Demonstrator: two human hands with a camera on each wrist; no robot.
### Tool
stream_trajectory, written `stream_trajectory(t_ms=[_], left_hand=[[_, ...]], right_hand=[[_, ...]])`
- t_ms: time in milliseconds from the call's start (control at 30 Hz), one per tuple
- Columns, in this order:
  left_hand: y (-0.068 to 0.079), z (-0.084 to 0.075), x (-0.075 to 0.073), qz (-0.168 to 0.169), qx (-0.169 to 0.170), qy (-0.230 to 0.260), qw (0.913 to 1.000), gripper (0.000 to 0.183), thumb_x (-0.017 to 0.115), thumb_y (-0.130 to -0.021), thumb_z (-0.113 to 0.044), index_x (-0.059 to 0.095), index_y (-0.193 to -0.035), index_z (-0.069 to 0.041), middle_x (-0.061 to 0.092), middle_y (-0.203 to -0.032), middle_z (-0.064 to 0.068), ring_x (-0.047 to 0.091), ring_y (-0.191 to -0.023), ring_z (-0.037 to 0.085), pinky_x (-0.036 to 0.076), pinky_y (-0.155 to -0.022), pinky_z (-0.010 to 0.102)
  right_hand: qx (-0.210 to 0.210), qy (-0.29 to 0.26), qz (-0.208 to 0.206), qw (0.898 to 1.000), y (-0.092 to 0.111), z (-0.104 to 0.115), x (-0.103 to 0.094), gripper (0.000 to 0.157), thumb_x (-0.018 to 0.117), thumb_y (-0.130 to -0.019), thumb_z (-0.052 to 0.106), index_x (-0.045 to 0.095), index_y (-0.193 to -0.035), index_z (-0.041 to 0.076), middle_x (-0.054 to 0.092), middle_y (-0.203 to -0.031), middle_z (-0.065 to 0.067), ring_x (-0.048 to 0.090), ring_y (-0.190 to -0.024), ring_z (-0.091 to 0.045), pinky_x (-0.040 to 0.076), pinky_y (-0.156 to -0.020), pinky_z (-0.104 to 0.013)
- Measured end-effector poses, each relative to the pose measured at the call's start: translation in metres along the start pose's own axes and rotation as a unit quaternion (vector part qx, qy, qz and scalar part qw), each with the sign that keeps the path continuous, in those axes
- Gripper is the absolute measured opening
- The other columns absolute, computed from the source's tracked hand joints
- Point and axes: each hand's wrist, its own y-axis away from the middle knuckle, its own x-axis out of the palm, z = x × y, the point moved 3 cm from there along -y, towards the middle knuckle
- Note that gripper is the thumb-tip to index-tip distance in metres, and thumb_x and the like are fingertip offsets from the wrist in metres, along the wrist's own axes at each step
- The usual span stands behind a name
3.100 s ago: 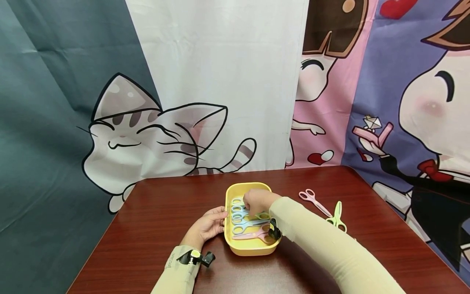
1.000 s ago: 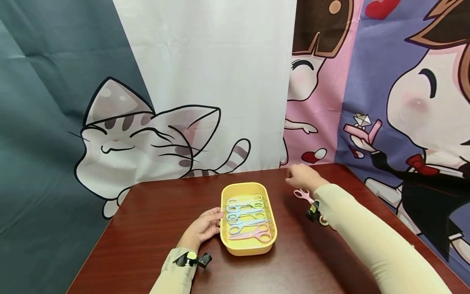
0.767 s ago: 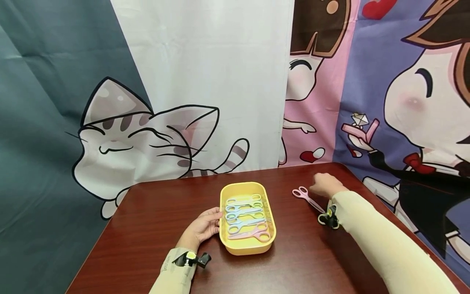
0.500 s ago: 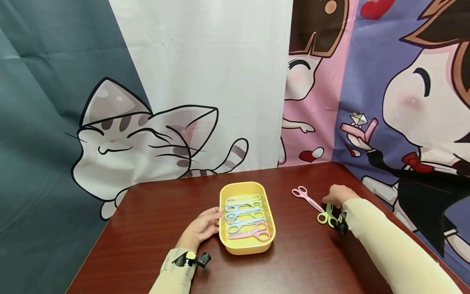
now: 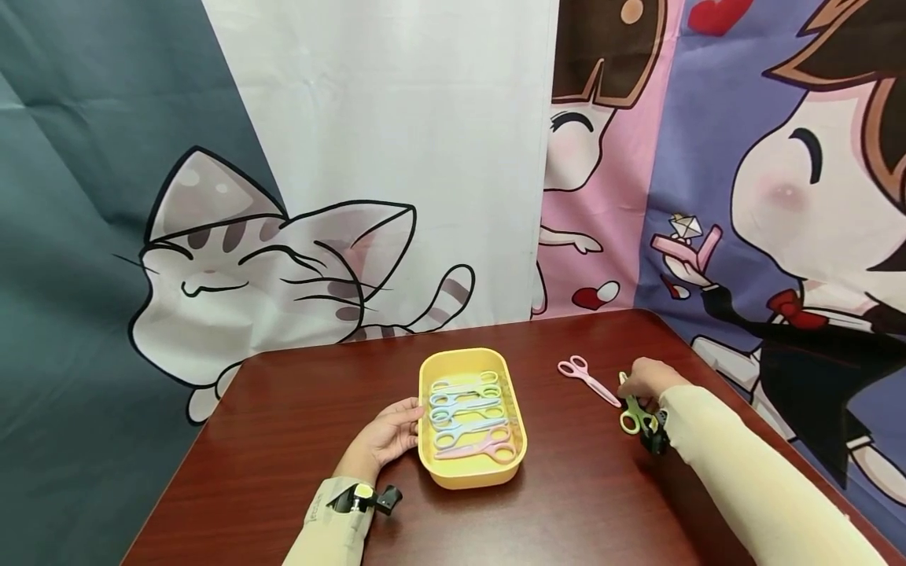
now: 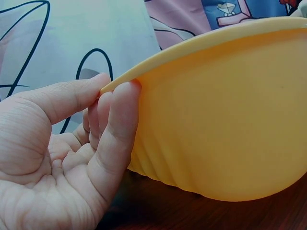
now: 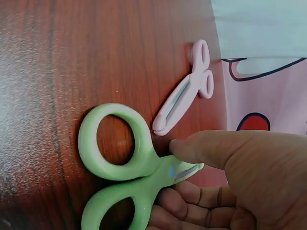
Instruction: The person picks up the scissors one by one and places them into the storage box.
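My left hand (image 5: pixel 391 434) pinches the left rim of a yellow plastic basket (image 5: pixel 470 479), thumb on the rim and fingers against the outer wall in the left wrist view. Inside the basket lie several scissors; a pink pair (image 5: pixel 481 448) is nearest the front, with blue pairs (image 5: pixel 463 430) and green ones behind. At the right, my right hand (image 5: pixel 653 379) holds green scissors (image 7: pixel 153 177) by the blade end, thumb on one side and curled fingers on the other. Their finger loops point toward the near side. Pink scissors (image 5: pixel 589 380) lie on the table just left of that hand.
The dark red wooden table (image 5: pixel 318 393) reaches back to a printed cloth backdrop (image 5: pixel 396 157) with cartoon figures. Each sleeve carries a small black wrist camera, such as the left wrist camera (image 5: pixel 368 498).
My right hand has left the basket, moved right past the pink scissors and taken hold of the green scissors, shifting them slightly away from the pink pair. My left hand stays on the basket.
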Motion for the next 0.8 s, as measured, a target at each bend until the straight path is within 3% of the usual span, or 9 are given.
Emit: stream_trajectory(t_ms=[300,433,600,800], left_hand=[[-0.001,-0.001,0.003,-0.012,-0.002,-0.002,0.9999,0.021,0.032,-0.108,0.002,0.051,-0.105,-0.004,0.066,-0.085,0.001,0.062,-0.068,0.005,0.056,-0.061,0.020],[-0.001,-0.001,0.000,-0.006,-0.004,0.000,1.0000,0.021,0.031,-0.108,0.001,0.051,-0.106,-0.005,0.065,-0.085,0.000,0.062,-0.068,0.005,0.056,-0.062,0.020],[-0.002,-0.001,0.000,-0.013,-0.002,-0.004,0.9999,0.021,0.034,-0.108,0.001,0.053,-0.105,-0.005,0.066,-0.086,0.001,0.062,-0.068,0.006,0.056,-0.061,0.021],[0.002,-0.005,0.006,0.008,-0.008,0.007,0.9999,0.026,0.029,-0.108,0.003,0.053,-0.106,-0.005,0.067,-0.088,0.002,0.064,-0.070,0.006,0.058,-0.064,0.022]], right_hand=[[-0.012,0.024,-0.022,0.999,-0.001,0.001,-0.016,0.020,0.066,-0.082,0.017,0.056,-0.069,0.005,0.058,-0.061,-0.008,0.061,-0.050,-0.018,0.054,-0.050,-0.030],[-0.031,0.055,-0.055,0.997,-0.005,0.013,-0.026,0.021,0.066,-0.083,0.020,0.057,-0.069,0.007,0.057,-0.064,-0.009,0.058,-0.054,-0.023,0.049,-0.049,-0.033],[-0.064,0.106,-0.107,0.986,-0.005,0.053,-0.038,0.024,0.071,-0.082,0.028,0.060,-0.078,0.007,0.059,-0.077,-0.012,0.057,-0.068,-0.032,0.045,-0.051,-0.041],[-0.115,0.158,-0.120,0.973,-0.002,0.115,-0.037,0.023,0.071,-0.080,0.030,0.059,-0.071,0.012,0.060,-0.074,-0.007,0.058,-0.066,-0.028,0.046,-0.053,-0.042]])
